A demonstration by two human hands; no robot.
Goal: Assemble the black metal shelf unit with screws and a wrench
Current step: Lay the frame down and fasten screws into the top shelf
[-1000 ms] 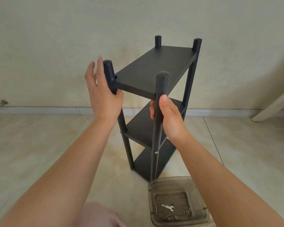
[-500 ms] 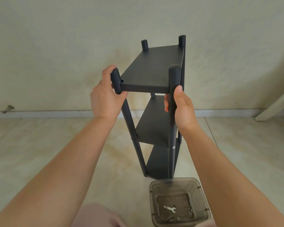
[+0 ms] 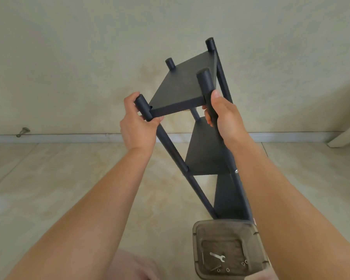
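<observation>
The black metal shelf unit point(image 3: 182, 91) stands on the tiled floor before me, three boards between four round posts, leaning to the right at its top. My left hand point(image 3: 136, 126) grips the near left post just below the top board. Around the near right post, my right hand point(image 3: 224, 116) is curled, thumb pointing up along it. A silver screw head point(image 3: 236, 171) shows on that post at the middle board. A small silver wrench point(image 3: 217, 257) and several loose washers or nuts lie in a clear plastic box point(image 3: 196, 249).
The plastic box sits on the floor right against the shelf's near feet. A plain wall with a white skirting board point(image 3: 69, 137) runs behind, with a small metal door stop point(image 3: 23, 131) at the left. A pale slanted board point(image 3: 346, 134) leans at the far right.
The shelf has turned clockwise and its top has tipped to the right. My left hand went from fingers spread beside the post to gripping it; my right hand kept its hold.
</observation>
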